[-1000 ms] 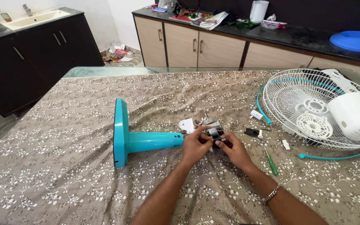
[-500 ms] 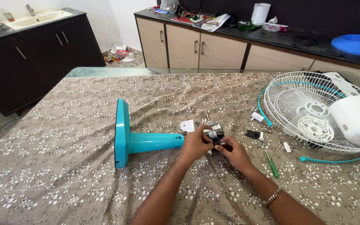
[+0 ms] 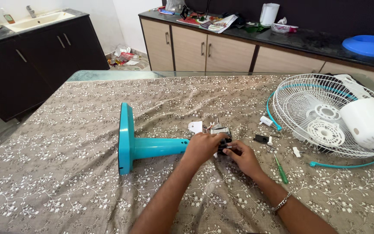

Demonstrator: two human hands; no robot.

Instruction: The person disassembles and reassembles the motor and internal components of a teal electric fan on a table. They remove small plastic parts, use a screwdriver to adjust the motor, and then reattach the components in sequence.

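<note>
Head view shows me both hands meeting over the desk (image 3: pixel 44 173), which has a brown flowered cloth on it. My left hand (image 3: pixel 202 147) is curled closed over a small motor (image 3: pixel 220 131) at the top end of the teal stand (image 3: pixel 146 145), which lies on its side and stretches away to the left of that hand. My right hand (image 3: pixel 244 158) is closed too, its fingertips pinching a small dark part on the motor; what exactly it pinches I cannot tell. A green screwdriver (image 3: pixel 281 170) lies just to the right of the right hand. A small black piece (image 3: pixel 261 139) sits near, a bit beyond that hand. Further right, well apart, I see the white grille (image 3: pixel 299 102) with a white housing (image 3: pixel 367 122) on it.
</note>
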